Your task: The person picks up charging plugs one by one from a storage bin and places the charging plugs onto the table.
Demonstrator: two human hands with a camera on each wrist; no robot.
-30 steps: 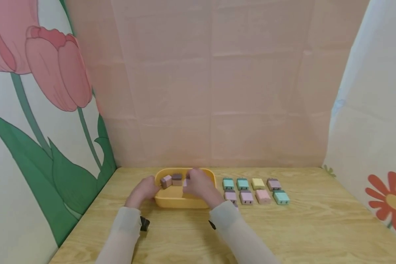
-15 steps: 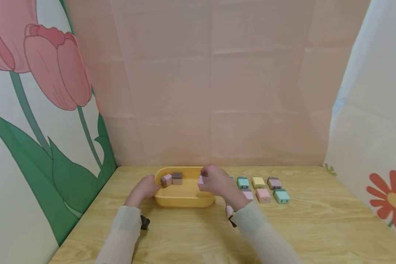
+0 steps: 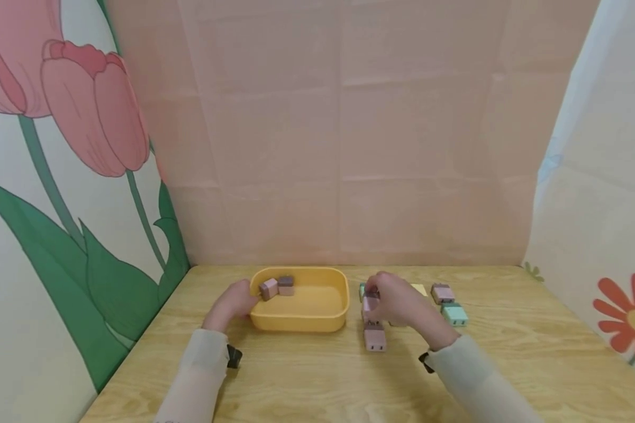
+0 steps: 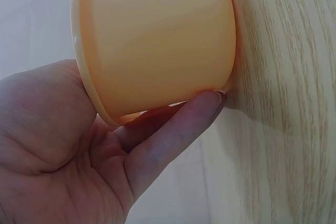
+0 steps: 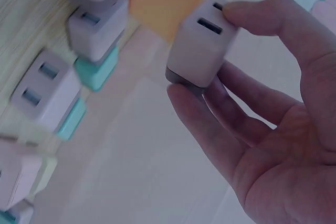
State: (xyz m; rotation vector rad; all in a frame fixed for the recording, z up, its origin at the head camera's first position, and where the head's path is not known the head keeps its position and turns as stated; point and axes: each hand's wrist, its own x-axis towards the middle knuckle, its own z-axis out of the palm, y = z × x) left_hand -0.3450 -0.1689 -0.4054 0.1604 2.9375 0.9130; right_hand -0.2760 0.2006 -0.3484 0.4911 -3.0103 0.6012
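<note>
My left hand point(image 3: 237, 299) grips the left end of a yellow plastic basket point(image 3: 298, 324); in the left wrist view its fingers point(image 4: 173, 140) lie along the outside of the basket's wall. Between thumb and fingertips, my right hand point(image 3: 404, 302) pinches a pale purple USB charger point(image 5: 202, 45) whose two ports face the camera. It hovers over the left part of a group of similar chargers right of the basket. Two more chargers, one tilted point(image 3: 268, 289) and one upright point(image 3: 286, 286), sit in the basket's back left corner. My right hand hides several table chargers.
A purple charger point(image 3: 375, 339) lies nearest the front of the group. Farther right are a yellow one point(image 3: 419, 289), a purple one point(image 3: 442, 293) and a green one point(image 3: 455, 315). A pink cloth point(image 3: 344, 176) hangs behind the wooden table point(image 3: 296, 376).
My right hand has lifted the charger out of the basket and carried it rightward over the group on the table. My left hand has stayed at the basket's end.
</note>
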